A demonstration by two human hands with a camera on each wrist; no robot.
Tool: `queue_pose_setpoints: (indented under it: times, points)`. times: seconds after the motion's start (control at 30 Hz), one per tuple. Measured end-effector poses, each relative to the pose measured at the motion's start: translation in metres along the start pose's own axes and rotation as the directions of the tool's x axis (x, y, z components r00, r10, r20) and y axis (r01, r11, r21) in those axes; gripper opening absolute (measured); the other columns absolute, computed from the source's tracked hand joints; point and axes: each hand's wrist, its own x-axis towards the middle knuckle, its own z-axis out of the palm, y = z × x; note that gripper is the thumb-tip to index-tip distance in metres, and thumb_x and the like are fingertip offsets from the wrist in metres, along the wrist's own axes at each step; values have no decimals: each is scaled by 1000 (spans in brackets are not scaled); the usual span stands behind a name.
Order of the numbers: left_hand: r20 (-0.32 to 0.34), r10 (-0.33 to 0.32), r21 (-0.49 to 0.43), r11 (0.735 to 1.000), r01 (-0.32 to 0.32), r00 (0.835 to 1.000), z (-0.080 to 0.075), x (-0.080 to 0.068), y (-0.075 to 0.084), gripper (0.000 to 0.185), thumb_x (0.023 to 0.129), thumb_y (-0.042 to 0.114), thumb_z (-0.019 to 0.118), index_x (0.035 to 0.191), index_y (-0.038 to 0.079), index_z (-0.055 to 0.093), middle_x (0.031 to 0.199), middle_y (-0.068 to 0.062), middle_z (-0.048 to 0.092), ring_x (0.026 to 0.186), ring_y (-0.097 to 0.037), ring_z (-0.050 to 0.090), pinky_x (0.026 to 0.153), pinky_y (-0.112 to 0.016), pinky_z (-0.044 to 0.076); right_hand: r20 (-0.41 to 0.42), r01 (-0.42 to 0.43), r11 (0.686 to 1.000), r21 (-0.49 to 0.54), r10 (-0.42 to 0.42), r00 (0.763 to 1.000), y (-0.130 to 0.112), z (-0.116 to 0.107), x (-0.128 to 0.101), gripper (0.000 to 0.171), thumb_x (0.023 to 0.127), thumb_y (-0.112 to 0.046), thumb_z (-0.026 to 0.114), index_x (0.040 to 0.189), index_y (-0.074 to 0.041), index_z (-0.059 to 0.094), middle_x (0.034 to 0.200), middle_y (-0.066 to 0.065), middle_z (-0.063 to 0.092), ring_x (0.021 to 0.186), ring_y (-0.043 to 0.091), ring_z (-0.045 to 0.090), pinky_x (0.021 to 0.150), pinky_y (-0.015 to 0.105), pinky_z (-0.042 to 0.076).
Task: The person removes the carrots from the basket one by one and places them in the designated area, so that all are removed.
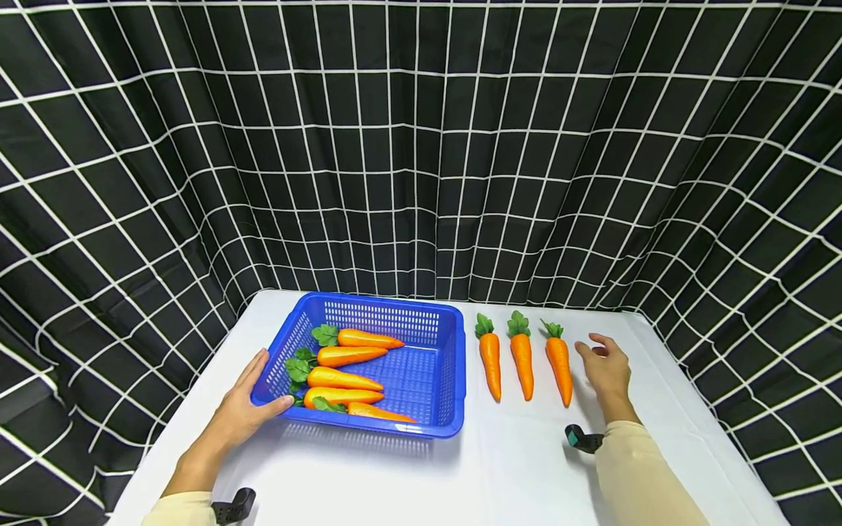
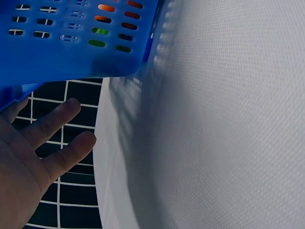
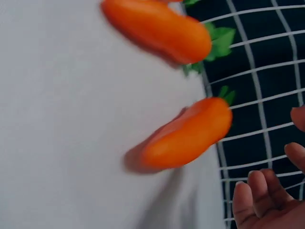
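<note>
The left hand (image 1: 245, 409) lies with straight, relaxed fingers against the near left corner of the blue basket (image 1: 454, 380), the thumb reaching along the basket's front rim and the palm flat by its outer wall. In the left wrist view the fingers (image 2: 57, 119) are spread just under the basket's slotted wall (image 2: 71, 52), with orange and green showing through the holes. Inside the basket, just beyond this hand's fingertips, five carrots (image 1: 342, 378) lie stacked side by side, their green tops towards the hand and their tips pointing away to the right.

The right hand (image 1: 608, 369) hovers open above the white tabletop (image 1: 513, 467), fingers loosely extended and holding nothing. Just to its left lies the nearest carrot (image 1: 559, 361), close to the fingers but not touching them; the right wrist view shows this carrot (image 3: 188, 136) apart from the lightly curled fingertips (image 3: 257, 195). Farther left of the hand, two more carrots (image 1: 522, 356) lie parallel to the first, all three with leaves pointing away from the person and tips towards them. These three sit between the right hand and the basket's right wall. A black curtain with a white grid (image 1: 421, 146) hangs beyond both hands.
</note>
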Motion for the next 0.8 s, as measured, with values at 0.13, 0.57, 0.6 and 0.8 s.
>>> queue_pose_setpoints:
  times: [0.13,0.57,0.6,0.8]
  points:
    - [-3,-1,-1,1000,1,1000,-1,0,2,100,81,34,77,154,4,17,159,-16,11,141,-44,11,106,-67,13,-56,12,996,88,-7,998,-19,-7,-4,50,93,-39,59,134,-10,56,117,18,56,99,29,51,73,31,43]
    - [-8,28,-6,1000,-28,1000,3,-2,-4,100,80,34,78,153,1,19,158,-19,13,140,-45,12,105,-67,14,-124,154,910,385,-114,986,-77,-34,-26,38,95,-26,62,129,-10,59,104,0,58,85,9,58,67,13,50]
    - [-8,29,-6,1000,-29,1000,3,-3,-5,100,80,34,78,153,1,19,158,-19,13,141,-45,12,105,-67,14,-126,162,900,404,-121,985,-80,-35,-28,37,95,-25,62,129,-10,59,103,0,58,85,10,59,67,13,50]
    - [-12,27,-7,1000,-27,1000,1,-1,-6,99,80,34,78,154,3,19,158,-18,12,141,-45,11,105,-67,13,-158,245,779,577,-189,969,-107,-48,-45,32,93,-17,66,123,-9,63,102,6,60,82,16,61,66,15,52]
